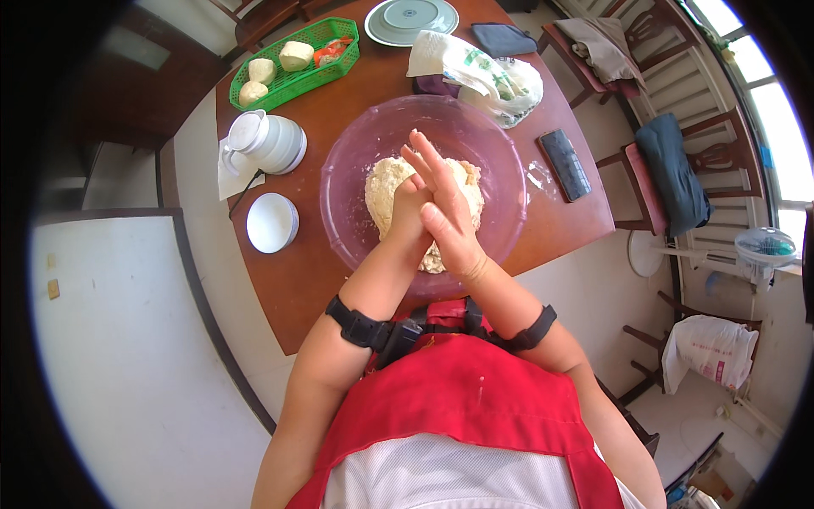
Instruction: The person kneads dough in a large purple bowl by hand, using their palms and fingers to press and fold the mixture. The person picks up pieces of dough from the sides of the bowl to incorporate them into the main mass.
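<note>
A translucent purple plastic basin (348, 159) stands on the table before me. In it sits a large lump of pale, rough-surfaced dough (385, 184), with crumbs around it. My left hand (407, 207) is over the dough, its fingers partly hidden by the other hand. Against it rests my right hand (450, 216), thumb apart and fingers extended towards the far rim. Bits of dough cling to its fingertips. Whether either hand touches the dough is hard to see.
On the brown table (280, 299) are a white electric kettle (270, 141), a white bowl (272, 223), a green basket (299, 79) with dough-like lumps, plates (410, 19), plastic bags (493, 79) and a smartphone (565, 165). Chairs (648, 184) and a fan (763, 247) stand on the right.
</note>
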